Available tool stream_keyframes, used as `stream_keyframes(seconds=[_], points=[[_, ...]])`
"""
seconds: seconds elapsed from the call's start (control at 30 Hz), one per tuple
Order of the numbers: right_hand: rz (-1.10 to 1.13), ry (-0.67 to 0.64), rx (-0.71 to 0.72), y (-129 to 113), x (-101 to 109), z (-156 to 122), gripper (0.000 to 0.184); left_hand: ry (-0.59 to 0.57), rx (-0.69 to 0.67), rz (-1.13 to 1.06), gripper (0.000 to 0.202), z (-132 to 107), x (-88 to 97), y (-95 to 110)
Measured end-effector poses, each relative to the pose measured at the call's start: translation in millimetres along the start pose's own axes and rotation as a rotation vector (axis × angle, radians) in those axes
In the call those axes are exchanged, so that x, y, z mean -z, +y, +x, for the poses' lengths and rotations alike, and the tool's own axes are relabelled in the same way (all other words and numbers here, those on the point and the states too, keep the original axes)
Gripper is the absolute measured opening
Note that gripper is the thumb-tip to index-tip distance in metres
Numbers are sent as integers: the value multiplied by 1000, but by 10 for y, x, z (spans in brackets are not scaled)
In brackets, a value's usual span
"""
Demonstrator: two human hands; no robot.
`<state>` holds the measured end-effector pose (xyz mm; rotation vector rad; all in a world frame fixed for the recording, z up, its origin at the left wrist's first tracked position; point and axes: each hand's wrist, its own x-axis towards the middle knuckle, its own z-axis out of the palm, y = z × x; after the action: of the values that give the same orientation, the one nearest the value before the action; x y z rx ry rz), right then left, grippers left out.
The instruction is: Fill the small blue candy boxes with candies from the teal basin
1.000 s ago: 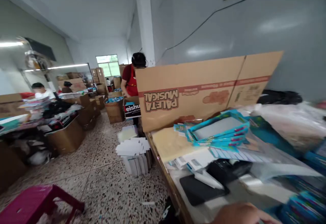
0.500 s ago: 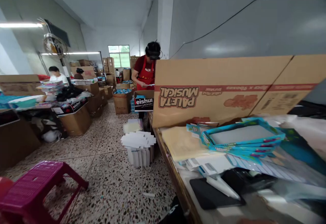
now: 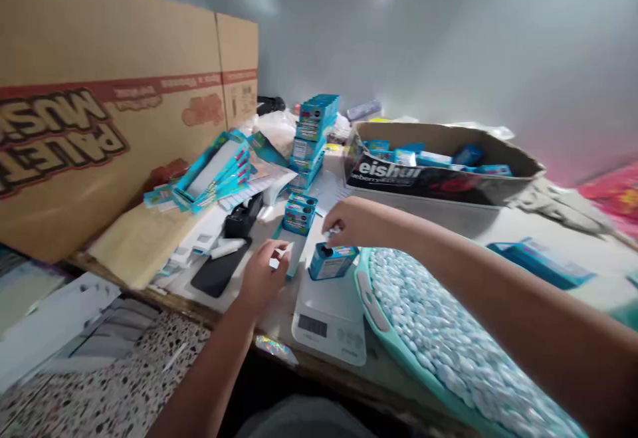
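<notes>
My right hand (image 3: 346,223) is over a small blue box (image 3: 331,262), its fingers closed on small white-and-blue wrapped candies. That box stands on a white digital scale (image 3: 329,331). My left hand (image 3: 266,268) has its fingers curled beside a shallow blue display tray (image 3: 298,250); a small white bit shows between thumb and fingers, too unclear to name. More small blue boxes (image 3: 299,215) stand at the tray's far end. On the right, a turquoise basin (image 3: 371,298) is full of wrapped candies (image 3: 438,312), partly covered by my right forearm.
Stacked blue boxes (image 3: 312,132) rise at the back. A dark open carton (image 3: 428,182) holds blue packs. Leftward are nested blue trays (image 3: 214,172), a black tape dispenser (image 3: 244,215), a dark flat pad (image 3: 219,268) and a tall cardboard panel (image 3: 174,106). The table's front edge (image 3: 319,365) runs below.
My view has swung right and down from the room and aisle to the table. Both my hands, the scale and the candy basin are now in sight.
</notes>
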<state>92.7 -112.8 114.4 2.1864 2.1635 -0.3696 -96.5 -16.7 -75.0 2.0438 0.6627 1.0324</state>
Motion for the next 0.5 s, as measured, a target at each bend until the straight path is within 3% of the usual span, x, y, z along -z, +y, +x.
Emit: stream_keyframes(seconds=[0.1,0.2,0.5], points=[[-16,-78,-67,-164,2,118,19,-11,-75,7,20,-36,40,63],[-28,-70,-83,-240,-10,122,21,-12,-137,25,20,-53,51,143],[60,-57,-138,-131,-61,-4,20,-42,-180,29,19,-56,-48,169]])
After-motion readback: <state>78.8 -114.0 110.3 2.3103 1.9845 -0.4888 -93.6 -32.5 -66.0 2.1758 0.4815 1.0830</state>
